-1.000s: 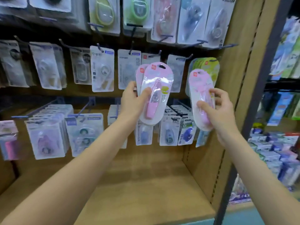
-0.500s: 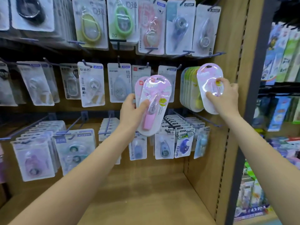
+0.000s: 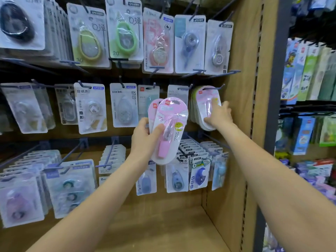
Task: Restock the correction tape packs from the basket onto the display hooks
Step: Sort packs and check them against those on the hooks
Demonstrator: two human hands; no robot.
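My left hand (image 3: 144,137) grips two pink oval correction tape packs (image 3: 169,130) fanned out in front of the middle row, thumb across the front pack. At the right end of that row, another pink pack (image 3: 205,102) hangs on a display hook (image 3: 217,87) in front of a stack of oval packs. My right hand (image 3: 219,113) presses against this hanging pack, with fingers on its face and lower edge. No basket is in view.
Three rows of hooks carry carded correction tapes across the brown pegboard (image 3: 241,124). A wooden shelf (image 3: 163,226) lies below. The side panel and a grey upright (image 3: 272,106) close the bay on the right, with more stock beyond.
My right hand lifted its pink pack up to the right-hand hook and slid it on. My left hand kept its two packs, barely moving. The view moved closer and tilted up.
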